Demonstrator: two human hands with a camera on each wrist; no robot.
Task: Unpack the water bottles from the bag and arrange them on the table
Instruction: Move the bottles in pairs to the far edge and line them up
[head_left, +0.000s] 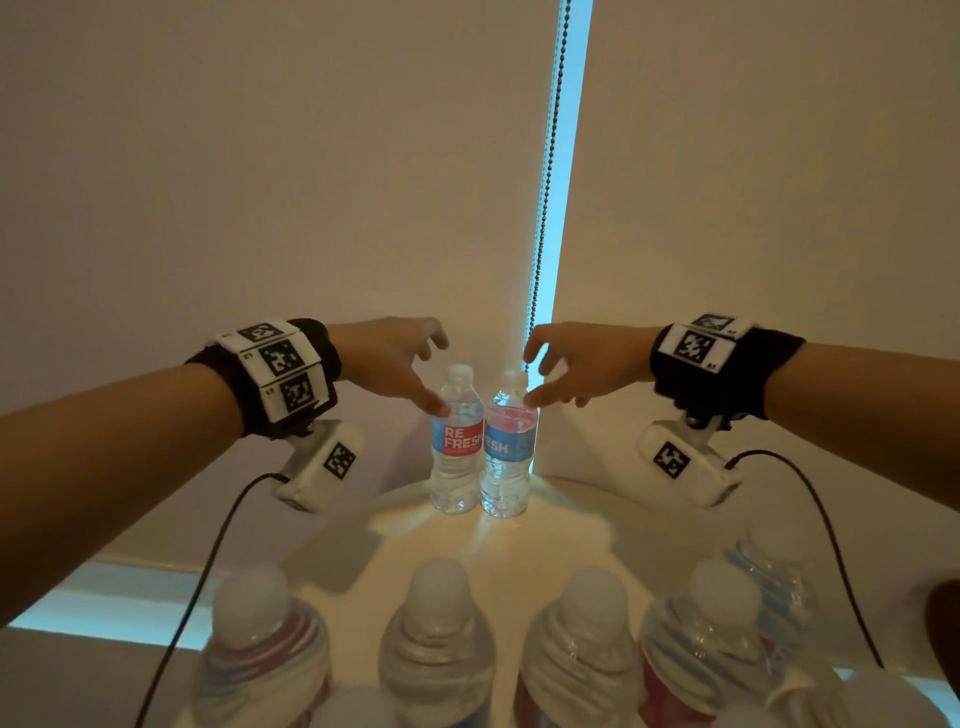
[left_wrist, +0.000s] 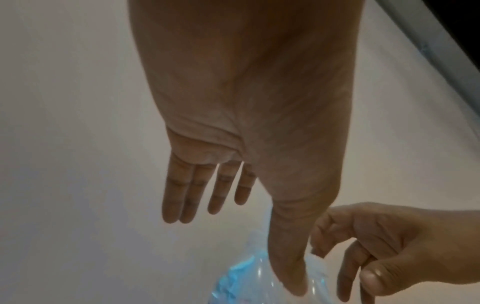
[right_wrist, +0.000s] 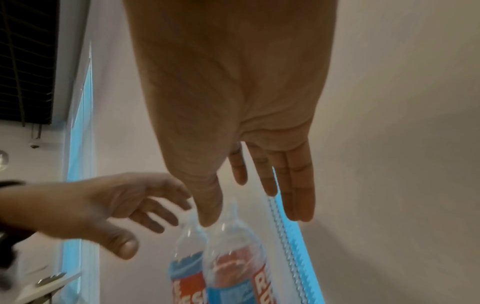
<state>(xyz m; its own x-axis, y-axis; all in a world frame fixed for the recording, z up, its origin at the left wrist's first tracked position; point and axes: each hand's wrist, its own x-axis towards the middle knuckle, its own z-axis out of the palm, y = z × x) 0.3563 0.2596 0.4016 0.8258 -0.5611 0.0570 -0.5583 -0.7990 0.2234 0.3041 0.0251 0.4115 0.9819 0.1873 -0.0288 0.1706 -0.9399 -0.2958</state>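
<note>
Two clear water bottles with red and blue labels stand upright side by side at the far edge of the round white table (head_left: 597, 491). My left hand (head_left: 435, 375) hovers open beside the left bottle (head_left: 457, 441), with its thumb tip at the bottle's shoulder. My right hand (head_left: 535, 378) mirrors it at the right bottle (head_left: 509, 447), fingers straight and spread. In the left wrist view the left hand (left_wrist: 239, 253) has only its thumb on the clear plastic (left_wrist: 241, 275). In the right wrist view the right hand (right_wrist: 253, 219) sits above both bottles (right_wrist: 233, 267).
Several more capped bottles (head_left: 441, 623) stand in a blurred row nearest me. Pale roller blinds (head_left: 260, 182) close off the space right behind the table. A bead chain (head_left: 545, 208) hangs in the bright gap behind the right bottle. Camera cables (head_left: 208, 571) trail from both wrists.
</note>
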